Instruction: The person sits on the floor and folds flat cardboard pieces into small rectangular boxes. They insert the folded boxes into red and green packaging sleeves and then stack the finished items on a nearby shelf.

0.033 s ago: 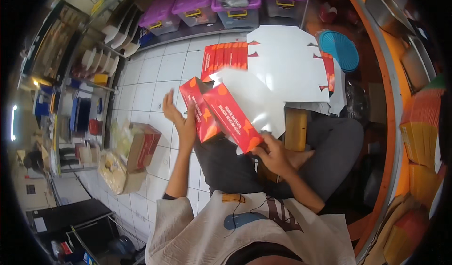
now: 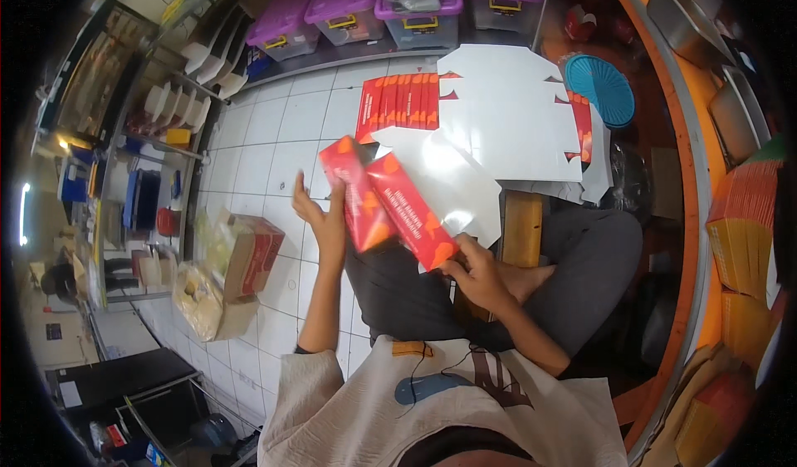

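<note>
A red cardboard box (image 2: 413, 210) with orange shapes and a white inside is partly folded above my lap. Its white panel (image 2: 448, 176) spreads out away from me. My right hand (image 2: 480, 274) pinches the near right corner of the red side wall. At the other red wall (image 2: 359, 197), blurred by motion, my left hand (image 2: 320, 211) has its fingers spread, with the thumb against or close to the cardboard. Beyond the box lie a row of folded red cartons (image 2: 398, 102) and flat white carton sheets (image 2: 506, 110).
A brown wooden piece (image 2: 522, 226) stands between my legs. To the left on the tiled floor sits an opened carton (image 2: 257, 255) beside a plastic bag (image 2: 199, 301). Purple-lidded bins (image 2: 419, 27) line the back, and a blue round lid (image 2: 599, 91) lies at right. Shelves flank both sides.
The left red wall of the box has shifted slightly and blurred. My left hand has moved a little to the right and down, while my right hand keeps its pinch.
</note>
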